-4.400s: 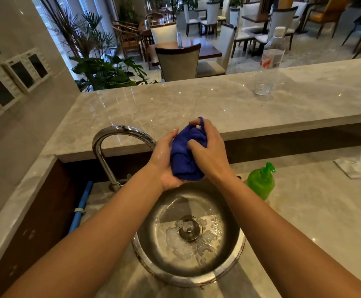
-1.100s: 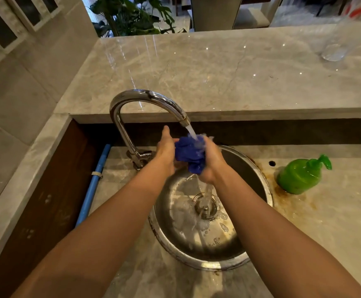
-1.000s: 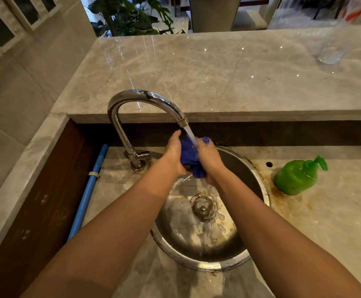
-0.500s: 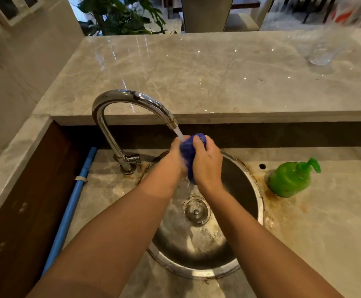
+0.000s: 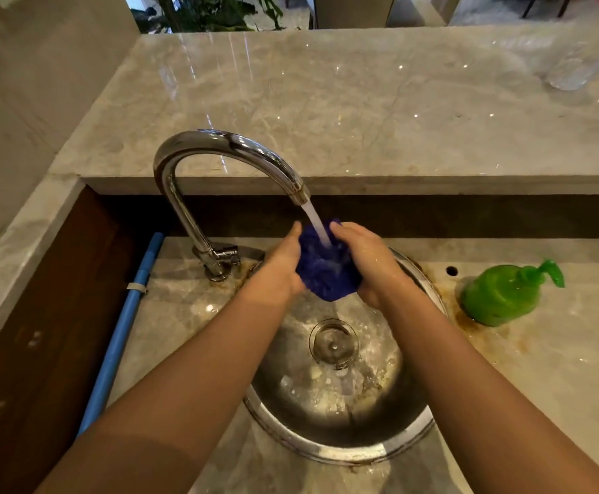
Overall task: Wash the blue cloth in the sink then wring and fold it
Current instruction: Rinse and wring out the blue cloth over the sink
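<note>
**A:** Why bunch the blue cloth (image 5: pixel 326 276) like that?

**B:** Both hands clasp it from either side, left hand (image 5: pixel 281 270) and right hand (image 5: pixel 369 260), cupping the wad directly under the stream from the chrome tap (image 5: pixel 226 151) so water soaks through and drains into the round steel sink (image 5: pixel 341 447) below.

**A:** So it is held above the basin, not resting in it?

**B:** Yes, over the far rim, with foam round the drain (image 5: pixel 333 345). It looks like rinsing; wringing and folding remain.

**A:** Anything in the way?

**B:** Little. A green soap dispenser (image 5: pixel 501 294) lies on the marble surface (image 5: pixel 540 369) to the right, well apart; a blue pipe (image 5: pixel 120 336) runs along the left.
</note>
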Action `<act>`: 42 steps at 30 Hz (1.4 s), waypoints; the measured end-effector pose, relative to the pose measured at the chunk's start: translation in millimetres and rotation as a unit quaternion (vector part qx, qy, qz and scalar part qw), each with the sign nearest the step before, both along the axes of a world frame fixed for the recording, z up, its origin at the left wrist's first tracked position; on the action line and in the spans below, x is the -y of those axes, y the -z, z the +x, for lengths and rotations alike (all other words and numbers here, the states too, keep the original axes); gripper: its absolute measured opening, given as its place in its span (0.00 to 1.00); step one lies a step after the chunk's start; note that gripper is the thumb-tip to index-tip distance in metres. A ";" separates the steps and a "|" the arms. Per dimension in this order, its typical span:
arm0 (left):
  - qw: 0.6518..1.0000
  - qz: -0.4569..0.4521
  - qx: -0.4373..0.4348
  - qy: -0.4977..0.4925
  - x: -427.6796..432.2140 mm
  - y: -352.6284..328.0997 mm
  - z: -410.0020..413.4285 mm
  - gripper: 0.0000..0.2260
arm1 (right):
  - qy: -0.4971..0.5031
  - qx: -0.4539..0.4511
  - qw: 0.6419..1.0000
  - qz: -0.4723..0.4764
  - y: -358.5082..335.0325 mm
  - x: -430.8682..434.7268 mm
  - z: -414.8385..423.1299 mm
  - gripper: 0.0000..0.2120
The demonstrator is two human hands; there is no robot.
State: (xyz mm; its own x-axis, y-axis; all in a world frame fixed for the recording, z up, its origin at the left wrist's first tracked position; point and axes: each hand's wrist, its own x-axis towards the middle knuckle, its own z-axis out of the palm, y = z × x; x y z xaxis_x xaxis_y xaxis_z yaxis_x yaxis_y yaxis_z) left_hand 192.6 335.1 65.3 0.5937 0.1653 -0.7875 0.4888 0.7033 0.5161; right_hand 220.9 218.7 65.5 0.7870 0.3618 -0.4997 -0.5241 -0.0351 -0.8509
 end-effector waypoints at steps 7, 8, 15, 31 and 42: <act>0.996 -0.059 0.051 -0.035 19.6 11.2 -4.3 0.13 | 0.016 0.426 0.854 -0.298 0.0 -34.3 -21.5 0.19; 0.996 -0.068 0.048 -0.029 22.7 10.5 -3.3 0.12 | 0.022 0.399 0.865 -0.302 5.2 -31.8 -8.9 0.20; 0.994 -0.012 0.101 0.049 22.1 1.6 -9.6 0.21 | 0.025 -0.166 0.983 0.080 22.3 1.2 9.6 0.23; 0.491 0.769 -0.089 0.399 -87.6 20.4 -41.8 0.11 | 0.087 -0.239 0.933 0.253 21.7 11.3 -16.2 0.16; 0.491 0.774 -0.075 0.394 -107.0 -5.4 -27.7 0.05 | 0.105 -0.217 0.928 0.284 6.4 11.8 -20.6 0.14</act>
State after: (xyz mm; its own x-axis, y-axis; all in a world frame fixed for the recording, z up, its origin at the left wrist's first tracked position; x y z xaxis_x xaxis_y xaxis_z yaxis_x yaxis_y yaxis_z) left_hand 164.9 442.0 70.7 0.9077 0.4002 -0.1261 0.4088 -0.9112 0.0505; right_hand 200.3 206.9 59.1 0.6395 0.5259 -0.5607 -0.7662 0.4960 -0.4086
